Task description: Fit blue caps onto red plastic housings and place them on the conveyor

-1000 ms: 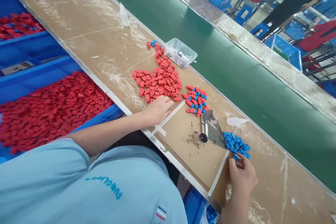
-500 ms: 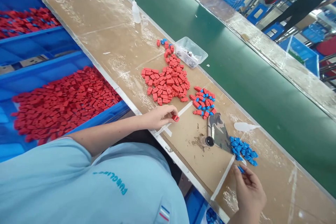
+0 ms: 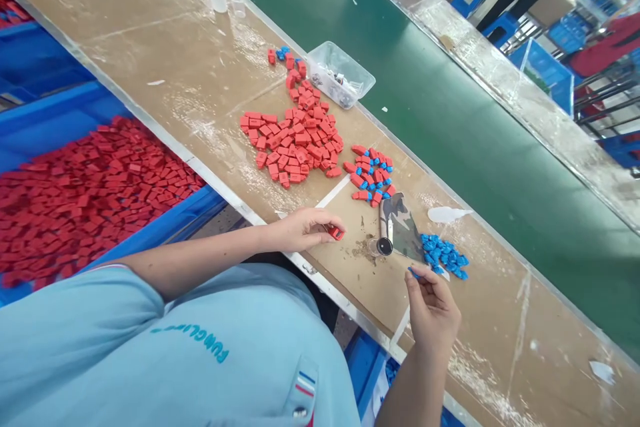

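The person's left hand (image 3: 313, 228) had its grip closed on a red block (image 3: 335, 233) over the bench (image 3: 150, 27). The right hand (image 3: 433, 307) pinched a blue piece (image 3: 413, 272) between thumb and fingers, near the blue pile (image 3: 445, 255). Both looked light and stiff, probably moulded plastic, and hard to break; the block's smooth faces might slip, so its long sides seemed the surest hold. The blue piece, mostly hidden, likely suited fingertips. The blue pile looked knobbly, the red pile (image 3: 297, 140) boxy and blunt-edged, the bench brown and scuffed.
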A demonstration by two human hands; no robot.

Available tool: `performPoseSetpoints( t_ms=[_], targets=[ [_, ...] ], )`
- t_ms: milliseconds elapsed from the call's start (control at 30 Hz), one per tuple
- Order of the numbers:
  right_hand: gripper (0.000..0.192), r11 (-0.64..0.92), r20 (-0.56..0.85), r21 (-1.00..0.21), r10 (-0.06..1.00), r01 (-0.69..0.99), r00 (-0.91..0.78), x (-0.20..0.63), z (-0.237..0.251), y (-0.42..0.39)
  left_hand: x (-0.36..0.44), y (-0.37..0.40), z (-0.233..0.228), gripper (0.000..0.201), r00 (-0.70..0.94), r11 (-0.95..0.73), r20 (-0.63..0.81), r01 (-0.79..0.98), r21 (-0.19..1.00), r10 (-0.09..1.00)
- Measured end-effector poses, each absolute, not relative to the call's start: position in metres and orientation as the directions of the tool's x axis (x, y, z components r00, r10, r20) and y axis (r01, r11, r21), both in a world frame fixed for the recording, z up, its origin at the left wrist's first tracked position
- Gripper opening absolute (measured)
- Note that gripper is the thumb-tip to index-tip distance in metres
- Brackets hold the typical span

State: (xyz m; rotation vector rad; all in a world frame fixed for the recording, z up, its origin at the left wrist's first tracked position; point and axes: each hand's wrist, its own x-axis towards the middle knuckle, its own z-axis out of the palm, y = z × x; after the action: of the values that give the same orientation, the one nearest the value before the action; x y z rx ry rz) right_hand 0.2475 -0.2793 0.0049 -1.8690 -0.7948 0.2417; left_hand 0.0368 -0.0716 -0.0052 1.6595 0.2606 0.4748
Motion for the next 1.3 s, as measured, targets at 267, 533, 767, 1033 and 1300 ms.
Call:
performPoseSetpoints(
  t_ms=[267,533,767,1033,1300],
  targets=[
    [0.026,-0.247,0.141,-0.879,0.683,0.408,0.717,0.238,0.011,-0.265,0.058,-0.089,-0.016,0.022,0.926,0.056,0.055,-0.082,0.995,0.373],
    [0.021,-0.299,0.348,-0.518,0.782,0.802,0.516,0.236,0.026,-0.254,0.071,-0.097,-0.025,0.025,0.925,-0.009,0.066,-0.067,0.998,0.374],
    [0.021,-0.231,0.394,-0.331,0.847,0.915,0.357,0.236,0.030,-0.242,0.072,-0.098,-0.032,0.020,0.875,-0.128,0.143,-0.094,0.987,0.463],
    [0.022,-0.166,0.375,-0.302,0.885,0.939,0.277,0.240,0.031,-0.239,0.070,-0.101,-0.030,0.022,0.886,-0.098,0.112,-0.076,0.992,0.450],
    [0.018,-0.230,0.386,-0.423,0.829,0.876,0.405,0.238,0.031,-0.241,0.065,-0.092,-0.025,0.019,0.912,-0.536,0.254,-0.046,0.843,0.321]
  ],
)
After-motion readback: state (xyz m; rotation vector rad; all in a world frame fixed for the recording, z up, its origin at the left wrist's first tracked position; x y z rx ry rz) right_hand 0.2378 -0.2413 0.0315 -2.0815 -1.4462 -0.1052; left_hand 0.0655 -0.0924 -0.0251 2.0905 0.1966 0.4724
